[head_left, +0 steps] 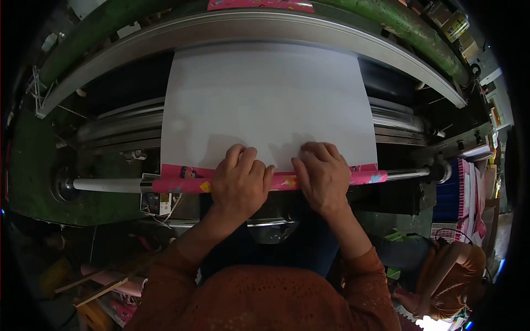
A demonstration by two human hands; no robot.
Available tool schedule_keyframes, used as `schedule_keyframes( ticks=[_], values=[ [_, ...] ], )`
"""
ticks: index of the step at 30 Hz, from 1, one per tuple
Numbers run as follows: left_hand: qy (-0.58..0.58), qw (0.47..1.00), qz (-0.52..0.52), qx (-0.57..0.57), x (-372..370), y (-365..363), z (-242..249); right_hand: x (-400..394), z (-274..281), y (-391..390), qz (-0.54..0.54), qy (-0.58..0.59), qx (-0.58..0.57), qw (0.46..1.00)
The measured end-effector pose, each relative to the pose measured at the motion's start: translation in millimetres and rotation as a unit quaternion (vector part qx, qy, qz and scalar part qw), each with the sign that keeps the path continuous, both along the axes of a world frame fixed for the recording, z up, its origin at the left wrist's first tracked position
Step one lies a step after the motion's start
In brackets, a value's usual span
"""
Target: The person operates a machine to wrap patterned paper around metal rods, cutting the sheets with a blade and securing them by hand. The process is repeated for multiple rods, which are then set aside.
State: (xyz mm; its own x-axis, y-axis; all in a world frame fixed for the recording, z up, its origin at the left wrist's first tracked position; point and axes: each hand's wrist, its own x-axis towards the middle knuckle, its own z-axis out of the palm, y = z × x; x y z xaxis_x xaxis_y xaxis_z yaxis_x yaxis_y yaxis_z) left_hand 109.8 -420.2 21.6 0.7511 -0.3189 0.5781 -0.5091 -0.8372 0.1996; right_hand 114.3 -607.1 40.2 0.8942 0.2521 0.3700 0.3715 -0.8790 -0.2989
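Observation:
A wide sheet (269,94), white on its upper face, comes down toward me from under a metal crossbar. Its near edge wraps around a metal shaft (407,174), showing a pink printed side as a roll (284,182). My left hand (241,179) is closed over this roll left of centre, with its fingers curled on the far side. To the right, my right hand (324,175) also grips the roll, its fingers bent over the top and thumb along the near side. The undersides of both hands are hidden.
The curved metal crossbar (265,26) and a green pipe (397,25) span the far side. Steel rollers (124,122) lie beyond the shaft. A small white box with wires (157,204) is below left. Another person (450,276) is at the lower right, near stacked pink-edged material (466,190).

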Motion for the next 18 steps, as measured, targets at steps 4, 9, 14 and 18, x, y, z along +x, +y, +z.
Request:
schedule_keyframes(
  ticks=[4, 9, 14, 18],
  values=[
    [0.097, 0.993, -0.012, -0.064, 5, 6, 15, 9, 11, 4, -0.008, -0.037, -0.016, 0.999],
    [-0.078, 0.994, -0.015, -0.074, -29, -9, 1, 51, 11, 4, -0.038, -0.081, -0.023, 0.996],
    [0.022, 1.000, 0.014, 0.015, 6, -18, 16, 13, 15, -6, -0.019, -0.181, 0.016, 0.983],
    [-0.145, 0.987, -0.001, -0.068, 9, 1, 23, -40, -8, -6, -0.032, -0.098, 0.003, 0.995]
  ],
)
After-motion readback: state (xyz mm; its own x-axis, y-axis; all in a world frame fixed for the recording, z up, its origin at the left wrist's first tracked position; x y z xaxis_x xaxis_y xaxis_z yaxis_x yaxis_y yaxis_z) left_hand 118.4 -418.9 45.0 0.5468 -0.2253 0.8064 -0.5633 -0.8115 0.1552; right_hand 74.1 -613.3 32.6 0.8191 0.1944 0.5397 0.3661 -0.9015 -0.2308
